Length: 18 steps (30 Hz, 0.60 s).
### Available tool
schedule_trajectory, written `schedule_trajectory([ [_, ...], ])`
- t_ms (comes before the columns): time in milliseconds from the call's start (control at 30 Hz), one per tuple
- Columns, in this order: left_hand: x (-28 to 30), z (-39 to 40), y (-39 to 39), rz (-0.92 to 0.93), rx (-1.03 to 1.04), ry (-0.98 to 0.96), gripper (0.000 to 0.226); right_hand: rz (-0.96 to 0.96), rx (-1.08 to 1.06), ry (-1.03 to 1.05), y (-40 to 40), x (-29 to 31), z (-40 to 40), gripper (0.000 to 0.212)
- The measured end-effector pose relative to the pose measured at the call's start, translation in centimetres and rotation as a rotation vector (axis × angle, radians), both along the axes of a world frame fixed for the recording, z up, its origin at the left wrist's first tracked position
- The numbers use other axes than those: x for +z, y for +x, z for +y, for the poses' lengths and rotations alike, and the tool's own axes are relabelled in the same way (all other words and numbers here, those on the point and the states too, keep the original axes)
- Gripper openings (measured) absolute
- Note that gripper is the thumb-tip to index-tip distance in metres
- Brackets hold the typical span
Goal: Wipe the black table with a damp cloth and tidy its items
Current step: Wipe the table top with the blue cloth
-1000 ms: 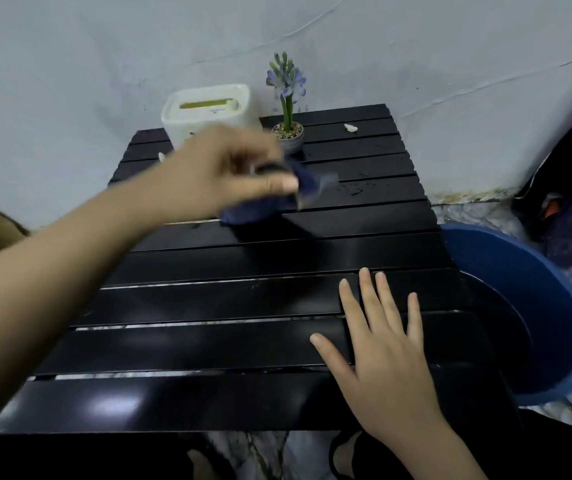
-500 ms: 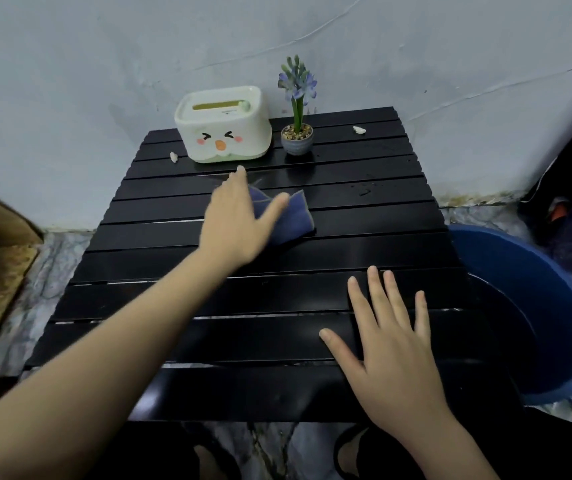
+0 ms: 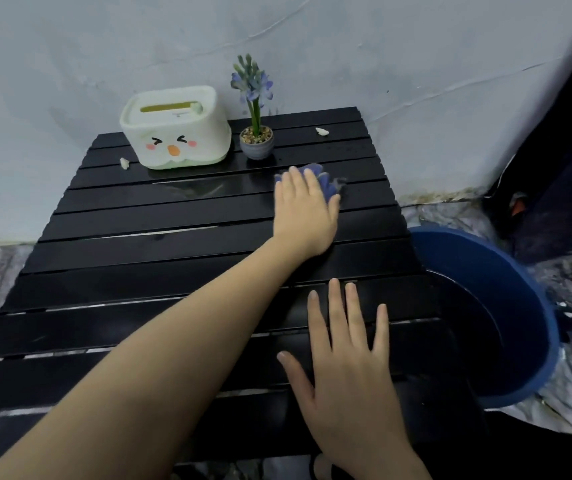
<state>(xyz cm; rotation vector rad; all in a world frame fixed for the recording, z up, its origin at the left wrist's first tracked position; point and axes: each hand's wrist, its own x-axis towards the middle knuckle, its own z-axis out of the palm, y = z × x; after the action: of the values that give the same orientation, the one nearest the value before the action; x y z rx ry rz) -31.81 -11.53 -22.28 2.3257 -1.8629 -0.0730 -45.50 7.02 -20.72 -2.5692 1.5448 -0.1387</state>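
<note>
A black slatted table (image 3: 146,265) fills the middle of the view. My left hand (image 3: 304,211) presses a blue cloth (image 3: 326,183) flat on the table's far right part, just in front of a small potted purple flower (image 3: 256,143). My right hand (image 3: 348,362) lies palm down with fingers spread on the near right slats, holding nothing. A white tissue box with a cartoon face (image 3: 175,128) stands at the back left. Two small white scraps lie on the table, one (image 3: 124,163) left of the box, one (image 3: 322,131) at the back right.
A blue bucket (image 3: 506,306) stands on the floor against the table's right edge. A pale wall (image 3: 312,46) runs right behind the table. Patterned floor covering shows on both sides, with dark objects at the far right.
My left hand has slid the cloth to the right across the far slats, leaving a wet streak behind it. My right hand has stayed flat in place.
</note>
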Motion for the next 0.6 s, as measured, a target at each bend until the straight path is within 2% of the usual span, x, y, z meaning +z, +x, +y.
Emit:
schedule_trajectory([
  [167,1.6,-3.4,-5.1,0.103,-0.416,-0.076,0.062,0.012,0.006,-0.018,0.1,0.3,0.0,0.079],
  [200,2.0,-3.6,-6.1,0.164,-0.487,-0.103,0.055,0.014,0.005,-0.017,0.0,0.4,0.0,0.078],
  [267,2.7,-3.6,-8.0,0.415,-0.522,-0.084,0.039,0.010,0.009,-0.008,-0.1,0.6,-0.2,0.076],
  [400,5.0,-2.4,-8.6,1.259,-0.147,-0.078,0.034,-0.029,0.026,-0.008,-0.5,0.4,-0.2,0.074],
  [467,6.1,-0.1,-5.8,1.586,0.003,-0.123,0.037,-0.067,0.034,-0.012,-0.7,0.5,-0.2,0.075],
  [533,6.7,3.7,-1.4,1.723,0.059,-0.189,0.041,-0.088,0.038,-0.018,-0.8,0.6,-0.2,0.077],
  [600,7.0,8.5,4.2,1.696,0.148,-0.304,0.032,-0.077,0.049,0.001,-1.0,0.6,-0.2,0.079],
])
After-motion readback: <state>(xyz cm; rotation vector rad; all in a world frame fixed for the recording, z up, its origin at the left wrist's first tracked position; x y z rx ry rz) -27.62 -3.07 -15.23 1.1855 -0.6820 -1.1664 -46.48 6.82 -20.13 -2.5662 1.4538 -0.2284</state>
